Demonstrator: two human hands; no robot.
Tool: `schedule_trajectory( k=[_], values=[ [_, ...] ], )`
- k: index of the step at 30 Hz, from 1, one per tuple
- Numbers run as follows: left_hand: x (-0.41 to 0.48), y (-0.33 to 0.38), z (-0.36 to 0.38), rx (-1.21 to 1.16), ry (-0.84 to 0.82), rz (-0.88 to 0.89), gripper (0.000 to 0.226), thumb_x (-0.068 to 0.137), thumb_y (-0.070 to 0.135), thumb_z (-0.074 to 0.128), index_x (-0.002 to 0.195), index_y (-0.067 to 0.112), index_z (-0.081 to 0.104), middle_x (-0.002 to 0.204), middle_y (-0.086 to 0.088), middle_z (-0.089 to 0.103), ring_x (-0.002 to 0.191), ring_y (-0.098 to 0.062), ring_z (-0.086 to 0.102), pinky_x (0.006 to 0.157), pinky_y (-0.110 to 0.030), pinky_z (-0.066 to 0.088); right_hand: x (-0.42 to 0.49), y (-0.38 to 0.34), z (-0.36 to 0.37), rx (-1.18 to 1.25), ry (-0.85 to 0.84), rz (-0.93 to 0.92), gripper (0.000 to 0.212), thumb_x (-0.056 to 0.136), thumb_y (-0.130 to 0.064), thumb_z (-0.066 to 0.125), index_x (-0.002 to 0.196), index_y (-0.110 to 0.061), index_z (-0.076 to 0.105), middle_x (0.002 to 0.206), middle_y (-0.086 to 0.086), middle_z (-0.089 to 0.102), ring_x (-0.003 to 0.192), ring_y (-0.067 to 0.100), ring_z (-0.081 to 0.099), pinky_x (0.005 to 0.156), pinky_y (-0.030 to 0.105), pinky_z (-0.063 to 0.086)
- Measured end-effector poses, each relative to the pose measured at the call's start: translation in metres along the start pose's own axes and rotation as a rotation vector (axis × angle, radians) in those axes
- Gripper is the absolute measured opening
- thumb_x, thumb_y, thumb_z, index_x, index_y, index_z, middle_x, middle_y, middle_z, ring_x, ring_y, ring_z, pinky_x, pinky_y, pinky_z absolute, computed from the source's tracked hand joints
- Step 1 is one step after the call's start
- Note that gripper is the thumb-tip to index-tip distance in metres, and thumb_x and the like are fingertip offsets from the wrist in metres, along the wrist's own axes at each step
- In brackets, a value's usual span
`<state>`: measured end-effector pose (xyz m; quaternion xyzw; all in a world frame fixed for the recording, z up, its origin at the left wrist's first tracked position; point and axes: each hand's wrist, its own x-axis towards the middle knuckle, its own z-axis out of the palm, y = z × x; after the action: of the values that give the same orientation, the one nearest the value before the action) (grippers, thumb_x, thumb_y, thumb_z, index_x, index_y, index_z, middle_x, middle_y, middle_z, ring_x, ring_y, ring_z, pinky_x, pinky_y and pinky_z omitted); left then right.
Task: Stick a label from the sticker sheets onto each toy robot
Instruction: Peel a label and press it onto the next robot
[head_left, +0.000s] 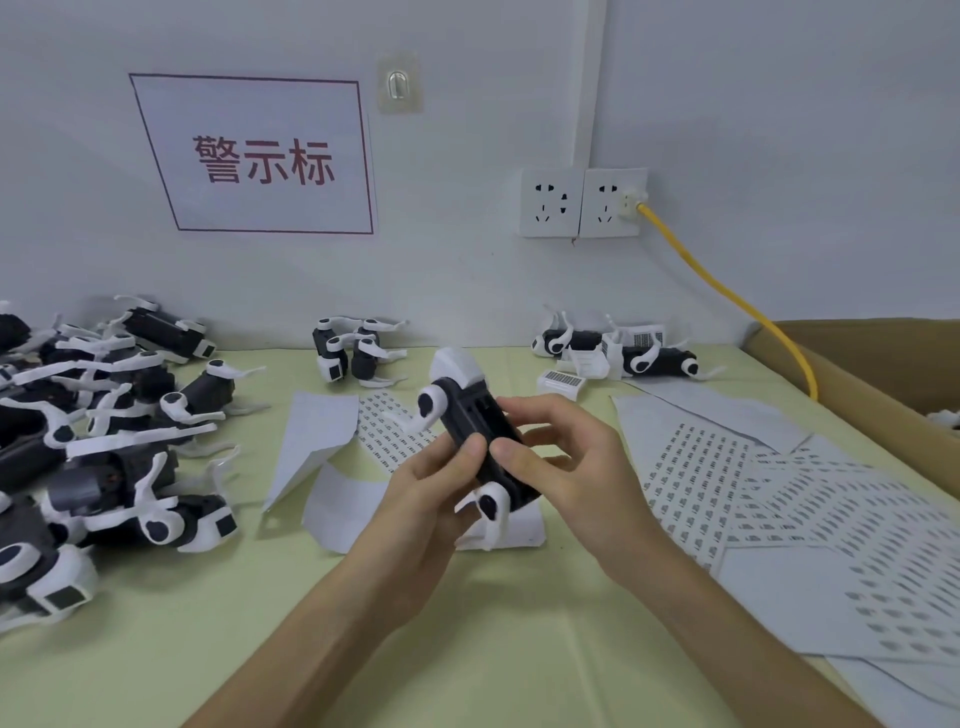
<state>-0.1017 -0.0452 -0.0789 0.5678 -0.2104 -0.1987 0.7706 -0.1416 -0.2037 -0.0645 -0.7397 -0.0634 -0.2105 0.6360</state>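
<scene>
Head view: cardboard box (857, 376) holds white toy parts (944, 417).

Left: toy robots (114, 426) heaped on your worktop (493, 649).
Right: sticker sheets (727, 483) spread flat, box (883, 364) behind them.
Centre: one robot (470, 415) between your left hand (426, 499) and right hand (566, 452).

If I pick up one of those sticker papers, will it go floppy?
Probably floppy: the sticker sheet looks thin, and the folded sheet nearby already bends upward. Likely very light, so a push may just slide it across the table.
</scene>
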Motion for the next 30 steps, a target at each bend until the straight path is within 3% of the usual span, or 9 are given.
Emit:
schedule_trajectory(
  k=[6, 11, 14, 16, 18, 20, 24, 26, 30],
  values=[
    [0.001, 0.004, -0.005, -0.098, 0.024, -0.03, 0.046, 0.101, 0.033, 0.063, 0.137, 0.005, 0.063, 0.138, -0.013, 0.067, 0.132, -0.028, 0.061, 0.114, -0.041, 0.045, 0.004, 0.006, 0.003, -0.027, 0.06, 0.034, 0.017, 0.102, -0.019, 0.059, 0.109, -0.027, 0.073, 0.103, -0.011, 0.075, 0.097, 0.007, 0.068, 0.086, 0.024, 0.053],
    [0.008, 0.012, -0.017, -0.377, 0.244, 0.011, 0.035, 0.091, 0.038, 0.065, 0.108, 0.01, 0.076, 0.119, -0.008, 0.074, 0.105, -0.019, 0.073, 0.09, -0.034, 0.061, 0.007, 0.016, -0.005, -0.411, -0.007, 0.133, 0.02, 0.103, -0.024, 0.056, 0.117, -0.027, 0.069, 0.114, -0.015, 0.064, 0.098, -0.003, 0.059, 0.08, 0.006, 0.039],
    [0.009, 0.014, -0.02, -0.42, 0.289, 0.026, 0.043, 0.089, 0.048, 0.06, 0.099, 0.009, 0.077, 0.11, -0.01, 0.076, 0.103, -0.025, 0.076, 0.097, -0.04, 0.056, 0.005, 0.02, -0.009, -0.718, -0.265, 0.193, 0.04, 0.095, -0.042, 0.064, 0.134, -0.035, 0.058, 0.138, -0.015, 0.052, 0.127, 0.007, 0.047, 0.108, 0.025, 0.032],
    [0.011, 0.015, -0.021, -0.424, 0.324, 0.028, 0.048, 0.091, 0.05, 0.057, 0.104, 0.007, 0.072, 0.11, -0.011, 0.076, 0.103, -0.027, 0.076, 0.099, -0.039, 0.051, 0.002, 0.023, -0.01, -0.916, -0.494, 0.178, 0.06, 0.086, -0.057, 0.069, 0.141, -0.043, 0.049, 0.149, -0.02, 0.039, 0.138, 0.007, 0.034, 0.115, 0.033, 0.021],
    [0.011, 0.016, -0.023, -0.394, 0.322, 0.039, 0.054, 0.102, 0.051, 0.048, 0.083, 0.008, 0.073, 0.104, -0.014, 0.076, 0.104, -0.026, 0.075, 0.096, -0.038, 0.051, -0.001, 0.026, -0.009, -0.926, -0.558, 0.129, 0.057, 0.083, -0.059, 0.071, 0.135, -0.044, 0.056, 0.148, -0.022, 0.041, 0.137, 0.005, 0.034, 0.115, 0.033, 0.02],
    [0.012, 0.017, -0.023, -0.376, 0.343, 0.051, 0.067, 0.108, 0.053, 0.038, 0.066, 0.012, 0.071, 0.084, -0.011, 0.074, 0.093, -0.022, 0.076, 0.088, -0.035, 0.052, -0.002, 0.03, -0.008, -0.868, -0.471, 0.044, 0.033, 0.086, -0.051, 0.071, 0.118, -0.041, 0.068, 0.133, -0.025, 0.053, 0.125, -0.001, 0.047, 0.114, 0.033, 0.027],
    [0.013, 0.023, -0.021, -0.344, 0.446, 0.038, 0.061, 0.107, 0.056, 0.037, 0.073, 0.019, 0.07, 0.051, 0.003, 0.053, 0.047, -0.012, 0.055, 0.074, -0.03, 0.048, -0.001, 0.029, -0.007, -0.71, -0.269, -0.025, 0.009, 0.091, -0.033, 0.069, 0.088, -0.03, 0.077, 0.095, -0.021, 0.073, 0.094, 0.002, 0.064, 0.096, 0.028, 0.046],
    [0.014, 0.025, -0.022, -0.317, 0.449, 0.063, 0.07, 0.108, 0.055, 0.036, 0.055, 0.027, 0.071, 0.051, 0.005, 0.051, 0.045, -0.011, 0.05, 0.073, -0.029, 0.048, 0.002, 0.024, -0.009, -0.614, -0.177, -0.031, 0.014, 0.093, -0.027, 0.069, 0.08, -0.03, 0.073, 0.081, -0.021, 0.071, 0.085, 0.0, 0.065, 0.082, 0.023, 0.049],
    [0.013, 0.032, -0.029, -0.346, 0.419, 0.109, 0.066, 0.106, 0.055, 0.041, 0.06, 0.022, 0.077, 0.061, 0.001, 0.061, 0.06, -0.013, 0.062, 0.068, -0.025, 0.052, 0.007, 0.015, -0.011, -0.445, -0.037, -0.069, 0.016, 0.095, -0.018, 0.068, 0.08, -0.022, 0.071, 0.077, -0.013, 0.07, 0.077, 0.004, 0.063, 0.071, 0.019, 0.047]
  ],
)
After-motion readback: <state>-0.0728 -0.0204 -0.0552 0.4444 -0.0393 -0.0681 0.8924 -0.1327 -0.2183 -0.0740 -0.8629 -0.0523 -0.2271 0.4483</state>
